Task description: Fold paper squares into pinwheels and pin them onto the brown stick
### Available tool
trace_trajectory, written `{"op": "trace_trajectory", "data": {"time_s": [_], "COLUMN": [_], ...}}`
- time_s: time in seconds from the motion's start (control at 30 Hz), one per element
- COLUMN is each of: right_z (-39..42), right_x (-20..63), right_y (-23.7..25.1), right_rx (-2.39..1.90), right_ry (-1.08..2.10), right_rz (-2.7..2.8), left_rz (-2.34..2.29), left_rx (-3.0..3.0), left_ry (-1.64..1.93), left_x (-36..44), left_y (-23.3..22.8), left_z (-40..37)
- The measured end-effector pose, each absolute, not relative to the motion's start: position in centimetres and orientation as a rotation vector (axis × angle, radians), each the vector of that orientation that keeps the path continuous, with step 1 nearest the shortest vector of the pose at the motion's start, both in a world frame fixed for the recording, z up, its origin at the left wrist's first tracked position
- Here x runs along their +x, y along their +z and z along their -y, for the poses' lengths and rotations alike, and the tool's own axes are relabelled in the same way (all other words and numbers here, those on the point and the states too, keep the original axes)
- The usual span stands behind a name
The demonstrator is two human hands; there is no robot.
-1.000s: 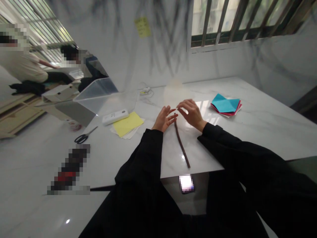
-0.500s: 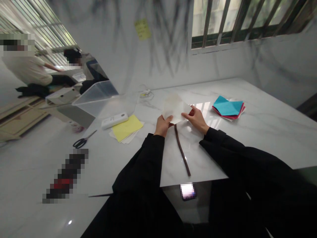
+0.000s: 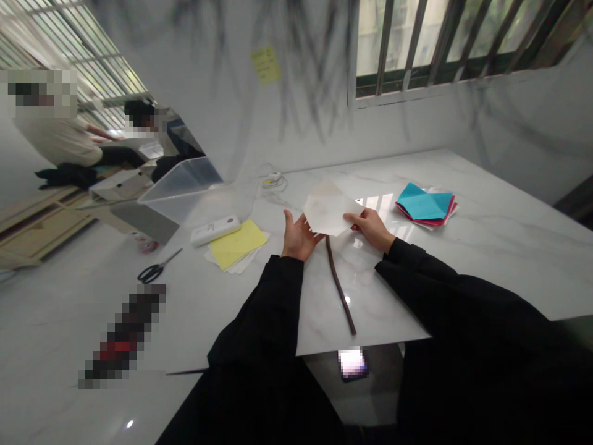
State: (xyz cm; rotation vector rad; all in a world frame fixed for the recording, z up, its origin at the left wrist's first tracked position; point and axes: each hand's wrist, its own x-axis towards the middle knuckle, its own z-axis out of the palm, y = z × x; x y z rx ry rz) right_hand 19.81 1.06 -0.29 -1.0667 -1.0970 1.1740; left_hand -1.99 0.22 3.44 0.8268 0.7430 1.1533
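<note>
White paper point(image 3: 330, 209): it hung at a tilt over the far end of the brown stick, a broader face turned up to you than half a second earlier; whether it touched the stick you could not tell.
Left hand point(image 3: 299, 240): just left of the stick's far end, it had opened, the thumb lifted off the sheet and spread wide; the fingers reached to the paper's left edge, with no clear grip.
Right hand point(image 3: 370, 228): to the right of the stick's far end, it kept the sheet's right corner pinched between thumb and fingers.
What that meant: your right pinch seemed to carry the paper alone, leaving your left hand free to shift its hold.
Brown stick point(image 3: 339, 284): it lay on the marble-look table point(image 3: 315, 315), pointing toward you, its far tip lost at the paper's lower edge.
Yellow sheet point(image 3: 241, 244): left of the stick, on top of pale sheets, beside a white case point(image 3: 215, 230).
Scissors point(image 3: 157, 267): well to the left of the stick, untouched.
Teal paper point(image 3: 426, 203): off to the right of the stick and farther from you, atop red sheets.
</note>
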Motion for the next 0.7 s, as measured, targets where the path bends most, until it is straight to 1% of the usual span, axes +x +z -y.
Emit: {"op": "trace_trajectory", "data": {"time_s": [0.23,0.43,0.5,0.7], "right_z": [-0.6,-0.6,-0.6,-0.4], "right_x": [19.9,20.9,21.0,20.6], "right_y": [0.1,1.3,1.2,0.0], "right_rx": [-1.027,-0.859,-0.868,-0.956], "right_ry": [1.233,1.562,1.552,1.37], "right_rz": [1.164,1.012,1.045,1.386], "left_rz": [-0.888,-0.928,-0.92,-0.911], "left_rx": [1.137,1.167,1.165,1.185], "left_ry": [1.259,1.314,1.299,1.194], "left_x": [-1.4,-1.8,-1.7,-1.3], "left_y": [1.7,0.6,0.7,1.4], "left_z": [-0.9,-1.4,-1.3,-0.6]}}
